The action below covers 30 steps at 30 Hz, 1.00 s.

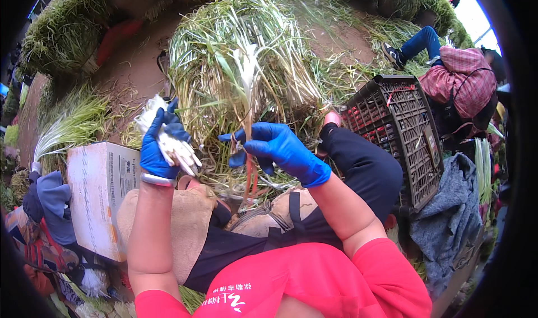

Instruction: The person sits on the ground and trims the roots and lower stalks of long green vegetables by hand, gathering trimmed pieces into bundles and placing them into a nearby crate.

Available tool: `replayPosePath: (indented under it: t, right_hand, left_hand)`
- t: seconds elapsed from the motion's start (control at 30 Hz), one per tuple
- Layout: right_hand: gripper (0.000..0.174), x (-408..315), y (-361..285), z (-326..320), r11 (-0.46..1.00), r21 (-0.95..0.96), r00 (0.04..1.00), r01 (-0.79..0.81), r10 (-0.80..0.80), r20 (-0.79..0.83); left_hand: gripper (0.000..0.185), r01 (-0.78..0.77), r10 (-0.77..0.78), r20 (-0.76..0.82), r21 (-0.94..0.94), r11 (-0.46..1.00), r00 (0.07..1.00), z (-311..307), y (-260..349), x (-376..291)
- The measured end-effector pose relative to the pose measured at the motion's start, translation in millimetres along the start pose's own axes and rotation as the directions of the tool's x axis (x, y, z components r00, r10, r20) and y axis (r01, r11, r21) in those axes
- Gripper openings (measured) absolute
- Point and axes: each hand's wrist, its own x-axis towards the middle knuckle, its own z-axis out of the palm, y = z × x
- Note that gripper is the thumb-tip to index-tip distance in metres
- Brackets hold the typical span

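My left hand (156,153), in a blue glove, grips a bundle of short white plant stems (181,153). Their pale cut ends point down and to the right. My right hand (282,150), also gloved in blue, is over the near edge of a large heap of green and straw-coloured leafy stalks (277,36). Between its thumb and index finger passes a blurred leafy stalk (247,80), pale above and reddish brown lower down. The hands are apart, above my lap.
A cardboard box (96,196) stands on the left, beside a sheaf of pale green stalks (69,126). To the right are a brown plastic crate (414,139) and a grey cloth (447,219). A person in a checked shirt (466,80) sits beyond the crate; another person (52,208) is at left.
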Motion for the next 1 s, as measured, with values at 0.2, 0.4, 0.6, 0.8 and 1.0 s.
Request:
replayPosePath:
  t: [0.2,0.4,0.6,0.8,1.0]
  right_hand:
    - [0.023,12,32,7,1.0,-0.024,0.996,0.01,-0.012,-0.084]
    - [0.021,19,57,16,1.0,-0.021,0.996,-0.009,0.007,-0.088]
    - [0.015,20,70,24,0.974,-0.224,0.995,-0.037,0.014,-0.103]
    - [0.018,18,57,15,0.901,-0.409,0.989,-0.146,0.145,-0.035]
    - [0.026,48,49,8,0.99,0.138,0.984,0.03,-0.005,-0.18]
  left_hand:
    - [0.043,0.063,-0.018,-0.146,0.309,0.949,0.989,-4,-24,-2]
    - [0.037,0.139,0.006,-0.263,0.53,0.836,0.965,-1,-37,-2]
    - [0.029,0.175,0.039,-0.345,0.568,0.804,0.938,2,-46,0]
    - [0.025,0.162,0.037,-0.298,0.616,0.771,0.954,3,-47,0]
    - [0.02,0.157,0.04,-0.27,0.668,0.728,0.962,8,-53,0]
